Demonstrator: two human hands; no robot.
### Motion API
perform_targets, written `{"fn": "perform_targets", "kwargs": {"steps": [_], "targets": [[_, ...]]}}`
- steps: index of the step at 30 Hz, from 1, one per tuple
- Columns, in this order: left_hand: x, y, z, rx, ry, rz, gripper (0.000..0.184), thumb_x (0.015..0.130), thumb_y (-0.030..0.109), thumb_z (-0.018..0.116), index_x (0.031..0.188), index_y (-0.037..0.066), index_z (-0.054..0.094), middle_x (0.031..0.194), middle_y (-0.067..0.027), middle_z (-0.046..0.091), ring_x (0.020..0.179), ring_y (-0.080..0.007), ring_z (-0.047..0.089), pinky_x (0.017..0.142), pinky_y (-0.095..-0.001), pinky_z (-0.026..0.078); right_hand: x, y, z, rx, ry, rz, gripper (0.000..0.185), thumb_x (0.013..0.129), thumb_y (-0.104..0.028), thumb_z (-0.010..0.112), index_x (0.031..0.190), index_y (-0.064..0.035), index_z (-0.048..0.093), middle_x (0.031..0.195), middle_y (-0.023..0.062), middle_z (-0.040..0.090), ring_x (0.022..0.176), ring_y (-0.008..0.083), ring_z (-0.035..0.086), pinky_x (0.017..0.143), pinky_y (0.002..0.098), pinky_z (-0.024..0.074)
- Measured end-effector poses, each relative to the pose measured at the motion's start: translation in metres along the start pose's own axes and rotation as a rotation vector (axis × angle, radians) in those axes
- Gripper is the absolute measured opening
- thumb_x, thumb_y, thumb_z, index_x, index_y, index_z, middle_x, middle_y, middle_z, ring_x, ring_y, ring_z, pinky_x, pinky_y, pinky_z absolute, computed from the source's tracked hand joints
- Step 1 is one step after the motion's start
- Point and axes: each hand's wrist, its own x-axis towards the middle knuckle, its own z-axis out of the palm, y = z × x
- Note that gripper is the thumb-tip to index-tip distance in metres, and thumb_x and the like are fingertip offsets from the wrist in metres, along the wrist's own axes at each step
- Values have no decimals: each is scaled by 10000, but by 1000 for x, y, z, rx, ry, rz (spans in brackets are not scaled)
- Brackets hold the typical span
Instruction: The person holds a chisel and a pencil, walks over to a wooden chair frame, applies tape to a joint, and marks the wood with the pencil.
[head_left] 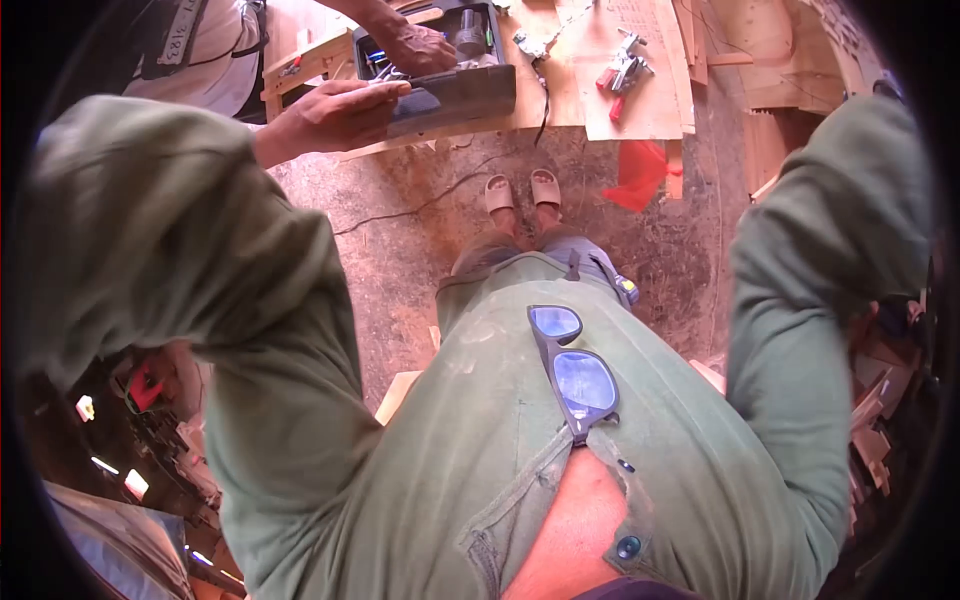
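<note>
My left hand reaches out past the green sleeve to the near left corner of a dark plastic toolbox. Its fingers lie along the rim and the outer wall, gripping that corner. Inside the box are metal pieces and a grey cylindrical part. Another person's hand comes in from the top and dips into the box, its fingertips partly hidden among the contents. My right sleeve rises to the right edge of the view, and the right hand does not show.
The toolbox stands on a wooden workbench. Red-handled clamps and a small metal device with a cable lie to its right. A red cloth hangs below the bench edge. Wood boards stand at the right.
</note>
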Motion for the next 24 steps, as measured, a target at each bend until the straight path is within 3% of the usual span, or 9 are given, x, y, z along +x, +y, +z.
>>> {"fn": "perform_targets", "kwargs": {"steps": [5, 7, 8, 9, 10, 12, 14, 18, 24], "targets": [[-46, -4, 58, -465, 135, -133, 349, 878, 165, 725, 1164, -26, 669, 1137, -112, 686, 944, -177, 656, 801, -313, 521, -75, 20, -13, 80, -228, 95, 155, 862, -102, 739, 812, 26, 667, 664, 193, 658, 595, 303, 683, 542, 393, 591], [-54, 5, 131, -849, 47, -227, 386, 859, 144, 765, 1197, -10, 659, 1180, -124, 680, 1067, -204, 637, 936, -344, 489, -148, 40, -7, 84, -72, 268, 232, 789, -131, 818, 698, 18, 664, 648, 202, 676, 582, 272, 694, 484, 348, 575], [-58, 9, 167, -1031, 17, -291, 409, 850, 134, 785, 1213, -1, 654, 1202, -129, 677, 1129, -218, 628, 1004, -360, 474, -160, 36, 7, 152, -46, 400, 176, 738, -55, 824, 725, 28, 670, 665, 209, 677, 587, 280, 694, 505, 364, 588], [-54, 15, 180, -1158, -31, -250, 406, 854, 126, 780, 1216, -6, 650, 1205, -132, 673, 1147, -220, 616, 1018, -356, 460, -177, 40, 0, 228, -111, 447, 170, 688, 113, 733, 843, 59, 692, 835, 266, 704, 762, 338, 723, 671, 409, 612], [-51, 20, 192, -1285, -86, -216, 403, 858, 117, 774, 1218, -10, 647, 1209, -134, 670, 1165, -223, 604, 1032, -352, 446, -178, 33, 10, 263, -90, 558, 232, 649, 146, 711, 858, 45, 704, 862, 255, 713, 792, 333, 726, 700, 401, 607], [-49, 15, 208, -1246, -143, -171, 396, 861, 88, 760, 1222, -32, 649, 1231, -154, 663, 1200, -257, 583, 1034, -368, 438, -174, 30, 13, 297, -186, 608, 277, 635, 165, 703, 871, 22, 716, 914, 238, 723, 825, 314, 731, 706, 372, 598], [-51, 13, 213, -1254, -121, -148, 414, 865, 62, 759, 1252, -21, 641, 1247, -171, 651, 1197, -256, 589, 1046, -370, 435, -171, 30, 25, 326, -264, 492, 210, 705, 83, 790, 899, 81, 709, 941, 316, 692, 781, 341, 721, 676, 389, 606], [-49, 18, 198, -1160, -156, -183, 402, 879, 80, 751, 1254, -15, 643, 1246, -164, 654, 1162, -251, 611, 1023, -363, 459, -162, 21, 44, 302, -431, 415, 397, 640, 53, 873, 1010, 61, 729, 1071, 294, 683, 922, 347, 718, 822, 393, 582], [-32, 29, 156, -981, -290, -289, 401, 898, 185, 747, 1225, -16, 630, 1160, -137, 689, 1082, -209, 649, 942, -348, 491, -156, 9, 54, 250, -513, 339, 316, 684, 91, 830, 980, 62, 726, 1027, 299, 687, 925, 363, 721, 837, 414, 603]]}}
